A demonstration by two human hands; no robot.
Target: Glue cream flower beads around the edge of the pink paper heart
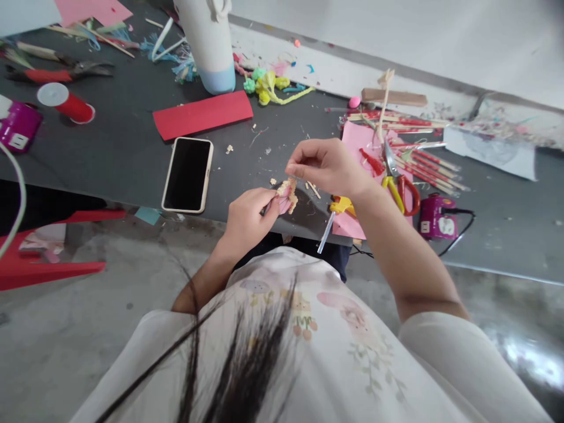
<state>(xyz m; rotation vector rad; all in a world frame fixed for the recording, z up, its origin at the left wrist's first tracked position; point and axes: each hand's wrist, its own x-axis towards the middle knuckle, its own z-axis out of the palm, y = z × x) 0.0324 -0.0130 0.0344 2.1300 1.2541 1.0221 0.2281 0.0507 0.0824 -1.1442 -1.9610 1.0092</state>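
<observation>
Near the front edge of the table, my left hand pinches a small pink piece with a bumpy cream-coloured rim between thumb and fingers. A thin dark line crosses the piece by the thumb; I cannot tell what it is. My right hand is just above and to the right of it, thumb and forefinger pressed together. Whatever sits in that pinch is too small to make out. Cream crumbs and short wooden stick bits lie beside the piece. A yellow glue gun rests right of it, partly behind my right forearm.
Left of my hands lie a phone and a red paper strip. A white bottle stands behind them. To the right are scissors, pink paper, wrapped sticks and a purple box with a black cable.
</observation>
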